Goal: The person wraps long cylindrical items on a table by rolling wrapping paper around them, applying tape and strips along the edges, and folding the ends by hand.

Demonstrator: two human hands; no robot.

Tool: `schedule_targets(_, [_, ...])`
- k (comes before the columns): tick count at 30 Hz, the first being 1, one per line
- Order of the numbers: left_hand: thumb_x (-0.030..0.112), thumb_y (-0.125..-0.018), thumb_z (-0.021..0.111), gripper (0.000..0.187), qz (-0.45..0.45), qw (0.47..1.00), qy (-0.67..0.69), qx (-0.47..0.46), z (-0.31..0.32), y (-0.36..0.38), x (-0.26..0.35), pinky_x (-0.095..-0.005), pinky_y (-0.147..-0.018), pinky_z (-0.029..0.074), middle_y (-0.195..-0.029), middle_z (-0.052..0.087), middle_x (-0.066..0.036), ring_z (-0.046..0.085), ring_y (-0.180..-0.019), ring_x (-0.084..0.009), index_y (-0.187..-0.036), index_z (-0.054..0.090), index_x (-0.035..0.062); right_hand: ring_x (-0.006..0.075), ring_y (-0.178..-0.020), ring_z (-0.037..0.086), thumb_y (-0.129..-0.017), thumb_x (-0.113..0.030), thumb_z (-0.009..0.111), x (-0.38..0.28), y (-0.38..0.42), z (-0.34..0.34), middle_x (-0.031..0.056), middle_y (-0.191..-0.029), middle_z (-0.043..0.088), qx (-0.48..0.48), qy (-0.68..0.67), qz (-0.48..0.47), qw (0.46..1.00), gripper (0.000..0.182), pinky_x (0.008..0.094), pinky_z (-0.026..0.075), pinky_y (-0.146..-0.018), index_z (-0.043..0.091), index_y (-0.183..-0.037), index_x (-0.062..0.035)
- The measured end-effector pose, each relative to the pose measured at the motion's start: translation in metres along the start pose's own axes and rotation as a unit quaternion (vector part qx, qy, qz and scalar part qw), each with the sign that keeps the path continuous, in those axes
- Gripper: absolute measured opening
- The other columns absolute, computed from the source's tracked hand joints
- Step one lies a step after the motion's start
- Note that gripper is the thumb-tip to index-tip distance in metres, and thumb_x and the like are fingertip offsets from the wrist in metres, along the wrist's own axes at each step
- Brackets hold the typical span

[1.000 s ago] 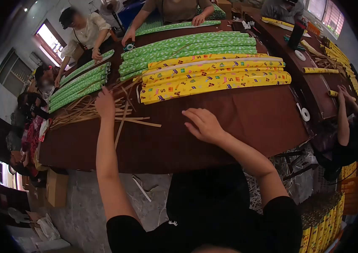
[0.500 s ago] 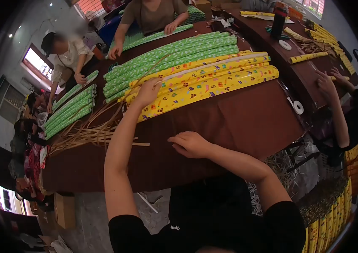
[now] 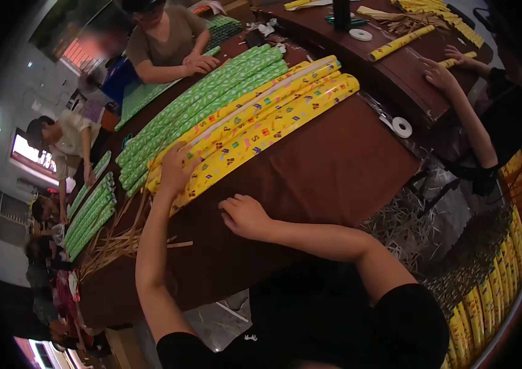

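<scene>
My left hand (image 3: pixel 176 171) lies over the near left end of the yellow printed wrapping paper rolls (image 3: pixel 273 126), its thumb apart from the fingers. A pale strip runs lengthwise along one of these rolls. Behind them, touching, several green patterned rolls (image 3: pixel 202 101) lie side by side. My right hand (image 3: pixel 247 216) is over the brown tablecloth (image 3: pixel 328 166), just in front of the yellow paper. Its fingers are loosely bent and a little apart, with nothing in them. Tan flat strips (image 3: pixel 116 249) are bunched left of my left forearm.
Across the table one person's hands (image 3: pixel 199 63) rest on green paper. Another person stands at the left by shorter green rolls (image 3: pixel 92 212). At the right, a person's hands (image 3: pixel 445 71) work with a yellow roll. A white tape roll (image 3: pixel 401 127) lies at the table's right edge.
The view has turned, so the table sits tilted and further left. My left hand stays on the yellow rolls near their left end. My right hand remains low over the cloth.
</scene>
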State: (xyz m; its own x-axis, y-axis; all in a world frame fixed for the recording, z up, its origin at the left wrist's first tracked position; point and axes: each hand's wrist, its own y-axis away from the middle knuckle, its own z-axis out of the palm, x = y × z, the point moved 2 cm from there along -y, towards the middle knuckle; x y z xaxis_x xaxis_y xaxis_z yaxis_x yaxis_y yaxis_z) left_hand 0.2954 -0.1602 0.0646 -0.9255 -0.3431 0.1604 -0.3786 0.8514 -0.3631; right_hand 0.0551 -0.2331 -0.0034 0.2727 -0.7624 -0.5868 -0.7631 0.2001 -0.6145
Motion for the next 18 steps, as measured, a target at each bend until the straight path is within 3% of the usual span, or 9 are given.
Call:
schedule_targets(1, [0.036,-0.084,0.075,0.054,0.096,0.995,-0.019,-0.027,-0.004,0.006,0.034,-0.0456,-0.103,0.042,-0.137,0.053,-0.015,0.053,-0.124,-0.0344,-0.131,0.061,0.0130,0.0282,-0.080,0.060,-0.084,-0.013,0.066,0.003,-0.003,-0.006,0.0095,-0.083,0.063,0.006,0.017,0.011,1.000,0.017,0.0382,0.046,-0.071,0.063,-0.099,-0.0052])
schedule_targets(3, [0.033,-0.077,0.081,0.069,0.172,0.977,-0.105,-0.070,0.001,0.013,0.070,-0.0454,-0.104,0.041,-0.138,0.053,-0.014,0.051,-0.127,-0.0347,-0.138,0.054,0.0151,0.0290,-0.083,0.059,-0.084,-0.014,0.065,0.006,-0.006,-0.012,0.0104,-0.087,0.063,0.037,0.049,0.073,0.995,0.015,0.0410,0.045,-0.073,0.062,-0.096,-0.0050])
schedule_targets(5, [0.030,-0.075,0.083,0.077,0.155,0.977,-0.126,-0.075,0.012,0.017,0.068,-0.0452,-0.106,0.039,-0.139,0.053,-0.012,0.048,-0.130,-0.0341,-0.143,0.049,0.0161,0.0283,-0.086,0.060,-0.083,-0.017,0.066,0.013,-0.005,-0.015,0.0087,-0.087,0.063,0.029,0.089,0.104,0.990,0.018,0.0420,0.046,-0.076,0.063,-0.098,-0.0064])
schedule_targets(8, [0.027,-0.075,0.084,0.071,0.048,0.995,0.037,-0.080,0.019,0.011,0.046,-0.0442,-0.105,0.043,-0.136,0.057,-0.014,0.052,-0.128,-0.0334,-0.138,0.055,0.0139,0.0279,-0.086,0.059,-0.083,-0.017,0.066,0.025,-0.009,-0.022,0.0088,-0.089,0.063,0.041,0.106,0.134,0.984,0.016,0.0420,0.045,-0.075,0.064,-0.096,-0.0072])
schedule_targets(9, [0.027,-0.075,0.084,0.071,0.052,0.995,0.037,-0.078,0.017,0.008,0.044,-0.0442,-0.105,0.043,-0.136,0.057,-0.014,0.052,-0.128,-0.0334,-0.138,0.055,0.0139,0.0272,-0.087,0.058,-0.083,-0.017,0.066,0.028,-0.012,-0.024,0.0085,-0.090,0.063,0.044,0.121,0.140,0.982,0.016,0.0417,0.044,-0.075,0.065,-0.096,-0.0075])
schedule_targets(11, [0.020,-0.082,0.080,0.054,-0.066,0.988,0.089,-0.111,0.017,0.006,0.034,-0.0403,-0.100,0.049,-0.136,0.059,-0.011,0.057,-0.123,-0.0290,-0.132,0.061,0.0113,0.0266,-0.089,0.058,-0.083,-0.017,0.066,0.032,-0.014,-0.026,0.0081,-0.091,0.063,0.043,0.133,0.145,0.980,0.015,0.0414,0.043,-0.076,0.065,-0.095,-0.0078])
schedule_targets(12, [0.020,-0.085,0.077,0.042,-0.113,0.978,0.131,-0.115,0.010,0.001,0.037,-0.0374,-0.096,0.051,-0.128,0.065,-0.012,0.063,-0.115,-0.0257,-0.125,0.067,0.0076,0.0274,-0.090,0.057,-0.083,-0.016,0.066,0.034,-0.015,-0.027,0.0089,-0.091,0.063,0.067,0.149,0.129,0.978,0.015,0.0413,0.043,-0.077,0.065,-0.094,-0.0058])
schedule_targets(15, [0.021,-0.084,0.077,0.041,-0.158,0.976,0.147,-0.012,0.001,-0.007,0.040,-0.0355,-0.087,0.054,-0.110,0.072,-0.014,0.070,-0.096,-0.0247,-0.118,0.068,0.0002,0.0279,-0.099,0.055,-0.081,-0.013,0.067,0.040,-0.019,-0.028,0.0092,-0.099,0.062,0.108,0.195,0.095,0.970,0.018,0.0406,0.042,-0.083,0.065,-0.096,-0.0047])
schedule_targets(18, [0.028,-0.082,0.077,0.045,-0.229,0.962,0.149,-0.022,-0.009,-0.013,0.051,-0.0363,-0.086,0.053,-0.112,0.072,-0.013,0.069,-0.105,-0.0247,-0.118,0.068,0.0020,0.0295,-0.110,0.055,-0.080,-0.013,0.066,0.059,-0.030,-0.038,0.0104,-0.109,0.061,0.102,0.305,0.050,0.946,0.022,0.0432,0.043,-0.092,0.065,-0.100,-0.0047])
